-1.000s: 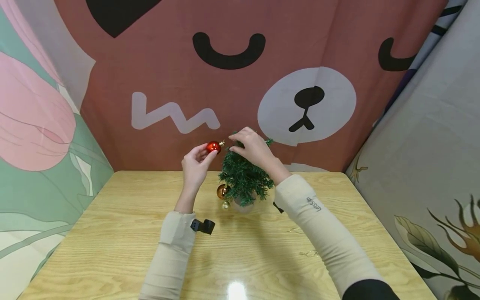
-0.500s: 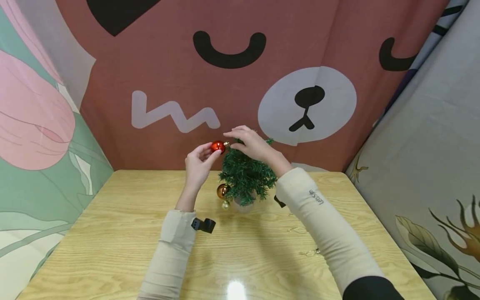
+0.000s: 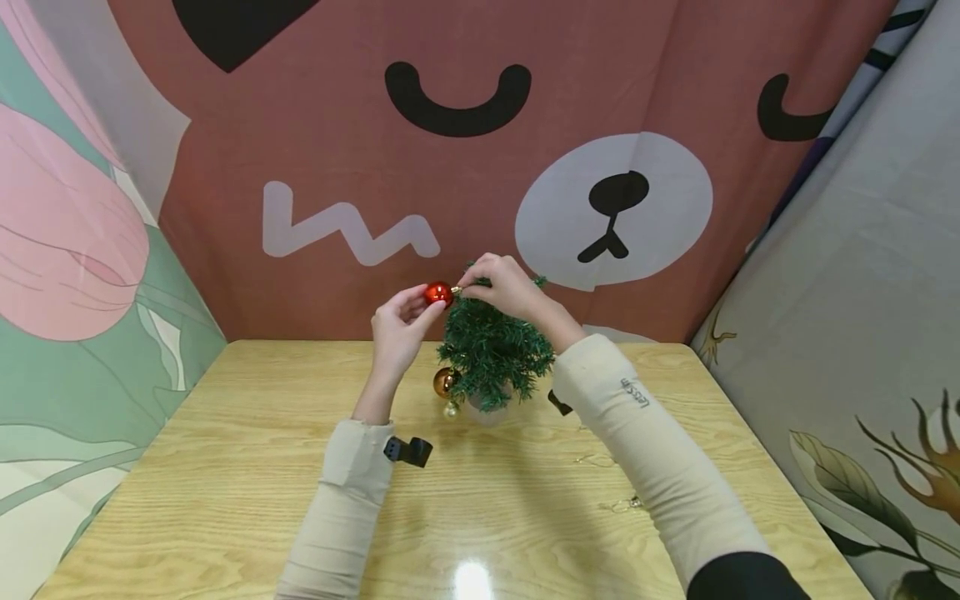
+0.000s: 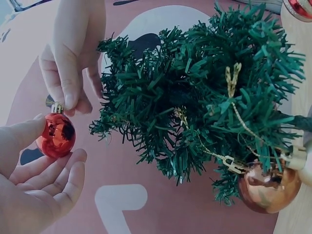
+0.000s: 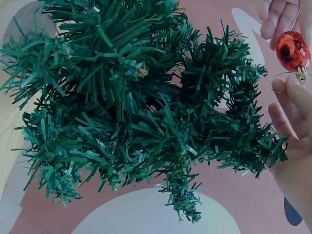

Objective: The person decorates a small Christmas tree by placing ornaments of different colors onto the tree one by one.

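Observation:
My left hand [image 3: 396, 333] holds a shiny red Christmas bauble [image 3: 437, 294] between thumb and fingers, to the left of the treetop. The bauble's gold cap [image 4: 57, 107] points toward my right hand [image 3: 508, 287], whose thumb and finger pinch at it. A thin gold cord loop [image 5: 276, 82] shows beside those fingers in the right wrist view. Just below both hands stands a small green artificial Christmas tree [image 3: 495, 346]. On its lower left hangs a copper bauble [image 4: 269, 191] by a gold cord, with a small pale bauble [image 3: 451, 410] under it.
The tree's pot [image 3: 487, 412] stands on a wooden table [image 3: 225, 483] near the back curtain [image 3: 337, 308]. Gold cords [image 3: 596, 460] lie on the table by the right forearm. A red-and-white bauble [image 4: 299, 7] shows at the left wrist view's corner.
My left hand has brought the red bauble a little to the right, toward the right hand. The right hand's thumb and fingers have closed at its gold cap.

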The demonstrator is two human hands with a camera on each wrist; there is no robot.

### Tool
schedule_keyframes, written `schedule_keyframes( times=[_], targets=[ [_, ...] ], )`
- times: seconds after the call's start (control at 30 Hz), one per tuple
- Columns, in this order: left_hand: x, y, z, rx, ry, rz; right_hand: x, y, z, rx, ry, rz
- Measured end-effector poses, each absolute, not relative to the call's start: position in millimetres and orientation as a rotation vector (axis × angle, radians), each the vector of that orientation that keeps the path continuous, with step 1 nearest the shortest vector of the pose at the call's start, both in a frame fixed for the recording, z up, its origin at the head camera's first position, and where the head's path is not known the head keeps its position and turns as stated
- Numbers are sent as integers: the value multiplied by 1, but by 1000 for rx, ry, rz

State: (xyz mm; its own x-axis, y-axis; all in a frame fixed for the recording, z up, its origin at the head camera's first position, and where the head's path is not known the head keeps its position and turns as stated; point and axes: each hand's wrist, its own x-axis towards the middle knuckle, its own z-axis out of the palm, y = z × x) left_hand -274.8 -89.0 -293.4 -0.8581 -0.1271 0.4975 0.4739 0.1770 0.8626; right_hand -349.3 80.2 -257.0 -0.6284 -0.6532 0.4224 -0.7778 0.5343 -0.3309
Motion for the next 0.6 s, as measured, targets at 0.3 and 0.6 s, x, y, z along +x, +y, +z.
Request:
schedule_keyframes(
  times=[0.3, 0.6],
  targets=[
    [-279, -95, -299, -268, -1984, -1739, -350, 83, -257, 1189, -2493, 864],
    [-301, -104, -321, -272, -1956, -1738, -351, 83, -254, 1238, -2521, 634]
  ],
)
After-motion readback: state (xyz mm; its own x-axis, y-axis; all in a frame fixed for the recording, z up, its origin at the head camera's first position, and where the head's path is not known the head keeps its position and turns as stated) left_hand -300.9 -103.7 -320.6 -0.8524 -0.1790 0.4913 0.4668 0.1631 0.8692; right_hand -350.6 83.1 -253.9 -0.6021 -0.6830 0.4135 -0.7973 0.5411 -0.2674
